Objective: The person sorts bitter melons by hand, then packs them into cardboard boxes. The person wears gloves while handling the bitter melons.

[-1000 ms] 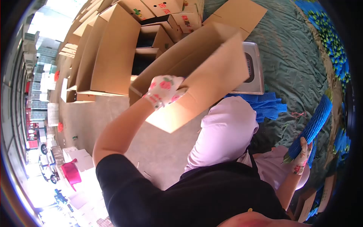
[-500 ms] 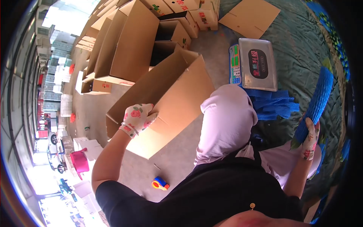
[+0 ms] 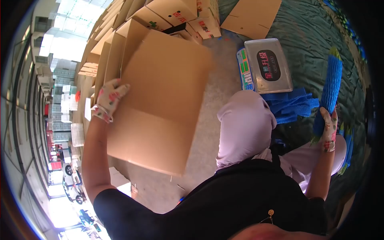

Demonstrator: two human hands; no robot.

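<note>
My left hand, in a white glove with a red floral print, is at the left edge of a large cardboard box. Its fingers are bent over the cardboard, and the box stands tilted, blurred along its right edge. On the right, my right hand, in a matching glove, is closed round the lower part of a long bundle in blue netting. Green tips stick out at both ends of this bundle. Between the hands a scale with a metal pan lies beyond my knee.
Blue netting pieces lie beside the scale. More cardboard boxes are stacked at the back left. A flat cardboard sheet rests at the top. Dark green sheeting covers the ground at right, with further blue bundles near my leg.
My left hand has moved left and up, and the cardboard box has turned with it, its opening no longer facing up. The netted bundle in my right hand has shifted slightly and stands more upright.
</note>
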